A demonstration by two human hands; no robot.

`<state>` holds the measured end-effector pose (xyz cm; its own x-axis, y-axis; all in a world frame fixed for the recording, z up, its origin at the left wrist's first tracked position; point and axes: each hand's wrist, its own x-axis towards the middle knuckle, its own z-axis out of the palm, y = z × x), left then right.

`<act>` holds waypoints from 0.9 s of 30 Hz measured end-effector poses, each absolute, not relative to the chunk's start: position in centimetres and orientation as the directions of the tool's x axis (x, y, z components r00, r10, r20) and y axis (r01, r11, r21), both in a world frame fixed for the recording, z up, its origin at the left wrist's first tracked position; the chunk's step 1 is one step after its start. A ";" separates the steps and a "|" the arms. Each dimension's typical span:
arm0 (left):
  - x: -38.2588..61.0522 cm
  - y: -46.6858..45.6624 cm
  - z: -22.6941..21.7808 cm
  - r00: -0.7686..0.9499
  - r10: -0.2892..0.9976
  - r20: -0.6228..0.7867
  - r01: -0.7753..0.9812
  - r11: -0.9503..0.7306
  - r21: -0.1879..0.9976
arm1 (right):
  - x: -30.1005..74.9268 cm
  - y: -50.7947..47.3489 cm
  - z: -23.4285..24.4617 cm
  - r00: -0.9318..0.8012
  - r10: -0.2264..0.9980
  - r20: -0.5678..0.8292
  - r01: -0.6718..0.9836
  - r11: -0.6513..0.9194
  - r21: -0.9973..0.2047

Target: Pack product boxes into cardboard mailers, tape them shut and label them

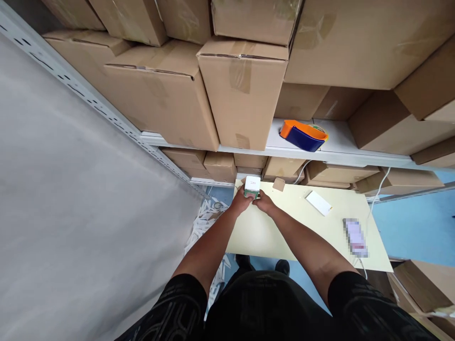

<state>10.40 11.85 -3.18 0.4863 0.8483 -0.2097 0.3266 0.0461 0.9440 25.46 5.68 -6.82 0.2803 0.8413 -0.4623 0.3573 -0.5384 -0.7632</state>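
Between my two hands is a small box [252, 183] with a white top and a green lower part, held above the far left of the pale yellow table [263, 232]. Faint dark print shows on its white face. My left hand [241, 202] is closed on its left side, and my right hand [263, 201] grips the lower right side. Some fingertips are hidden behind the box. A small piece of brown cardboard [279, 184] lies on the table just right of the box.
Farther right on the table lie a white flat box [319, 203] and a blurred-out phone [355, 237] with a cable. An orange and blue tape dispenser [304, 135] sits on the shelf [341, 137] among cardboard boxes [243, 94]. White paper scraps [204, 222] cover the floor at left, beside a grey wall [88, 213].
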 end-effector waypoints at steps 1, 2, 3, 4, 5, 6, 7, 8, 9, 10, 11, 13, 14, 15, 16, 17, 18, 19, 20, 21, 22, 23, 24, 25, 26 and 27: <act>10.4 12.2 -3.3 0.488 0.847 -0.211 0.328 0.046 0.944 | 25.5 6.0 -7.0 0.291 0.837 -0.463 0.358 -0.544 -0.759; 10.3 12.4 -3.5 0.490 0.846 -0.210 0.326 0.045 0.944 | 25.6 6.1 -7.1 0.301 0.833 -0.465 0.358 -0.550 -0.754; 10.2 12.5 -3.6 0.493 0.845 -0.206 0.322 0.043 0.946 | 25.6 6.1 -7.3 0.309 0.828 -0.468 0.357 -0.557 -0.750; 10.1 12.6 -3.7 0.495 0.845 -0.202 0.318 0.040 0.947 | 25.6 6.0 -7.4 0.316 0.822 -0.473 0.354 -0.565 -0.745; 10.1 12.7 -3.8 0.498 0.844 -0.198 0.316 0.036 0.948 | 25.6 5.9 -7.5 0.322 0.815 -0.481 0.350 -0.575 -0.739; 10.0 12.7 -3.9 0.501 0.843 -0.197 0.319 0.032 0.947 | 25.6 5.6 -7.5 0.328 0.807 -0.491 0.344 -0.586 -0.733; 9.8 12.7 -4.1 0.506 0.840 -0.198 0.323 0.028 0.946 | 25.5 5.2 -7.5 0.333 0.798 -0.503 0.336 -0.599 -0.727; 9.7 12.7 -4.2 0.512 0.836 -0.198 0.327 0.024 0.945 | 25.5 4.8 -7.6 0.340 0.786 -0.516 0.324 -0.613 -0.721; 9.4 12.7 -4.4 0.517 0.832 -0.200 0.334 0.020 0.942 | 25.4 4.2 -7.5 0.349 0.773 -0.529 0.310 -0.628 -0.714; 9.1 12.7 -4.6 0.518 0.829 -0.210 0.346 0.022 0.938 | 25.4 3.5 -7.5 0.359 0.759 -0.543 0.293 -0.645 -0.706; 8.7 12.5 -4.9 0.514 0.825 -0.236 0.369 0.036 0.929 | 25.5 2.6 -7.4 0.369 0.743 -0.558 0.274 -0.661 -0.698; 7.6 11.9 -5.5 0.480 0.814 -0.329 0.444 0.098 0.890 | 25.8 0.5 -7.3 0.383 0.710 -0.590 0.232 -0.693 -0.683; 6.9 11.3 -5.8 0.456 0.803 -0.384 0.486 0.136 0.863 | 26.0 -0.7 -7.2 0.387 0.694 -0.607 0.210 -0.708 -0.674; 6.2 10.6 -6.0 0.436 0.790 -0.432 0.523 0.168 0.836 | 26.3 -2.0 -7.1 0.391 0.675 -0.626 0.185 -0.723 -0.665; 5.4 9.7 -6.2 0.424 0.777 -0.465 0.550 0.187 0.814 | 26.7 -3.4 -6.9 0.394 0.655 -0.645 0.158 -0.740 -0.654; 4.7 8.7 -6.4 0.420 0.765 -0.488 0.570 0.196 0.798 | 27.1 -4.7 -6.8 0.399 0.632 -0.664 0.128 -0.756 -0.642; 4.0 7.7 -6.5 0.417 0.755 -0.506 0.588 0.201 0.784 | 27.5 -6.1 -6.6 0.404 0.608 -0.683 0.096 -0.771 -0.630; 3.3 6.6 -6.5 0.415 0.745 -0.522 0.606 0.202 0.770 | 27.9 -7.5 -6.3 0.411 0.585 -0.700 0.061 -0.783 -0.619; 2.8 5.6 -6.4 0.415 0.736 -0.535 0.623 0.199 0.757 | 28.3 -8.9 -6.1 0.417 0.564 -0.713 0.027 -0.792 -0.610; 2.3 4.6 -6.4 0.417 0.727 -0.546 0.639 0.192 0.745 | 28.7 -10.3 -5.9 0.424 0.546 -0.723 -0.007 -0.796 -0.605; 2.0 3.7 -6.2 0.422 0.719 -0.552 0.653 0.181 0.735 | 29.1 -11.7 -5.7 0.432 0.531 -0.729 -0.039 -0.797 -0.603; 1.8 2.9 -6.1 0.430 0.711 -0.556 0.665 0.167 0.728 | 29.4 -13.0 -5.5 0.440 0.517 -0.734 -0.068 -0.796 -0.602; 1.7 2.1 -5.9 0.440 0.703 -0.558 0.676 0.150 0.722 | 29.8 -14.2 -5.4 0.448 0.506 -0.737 -0.094 -0.793 -0.601; 1.7 1.5 -5.8 0.452 0.696 -0.558 0.684 0.131 0.718 | 30.1 -15.4 -5.4 0.456 0.495 -0.740 -0.117 -0.791 -0.601; 1.9 0.9 -5.6 0.464 0.689 -0.556 0.690 0.112 0.715 | 30.4 -16.5 -5.3 0.462 0.486 -0.742 -0.136 -0.788 -0.601; 2.2 0.4 -5.4 0.478 0.682 -0.553 0.694 0.093 0.714 | 30.7 -17.6 -5.4 0.468 0.479 -0.743 -0.152 -0.785 -0.601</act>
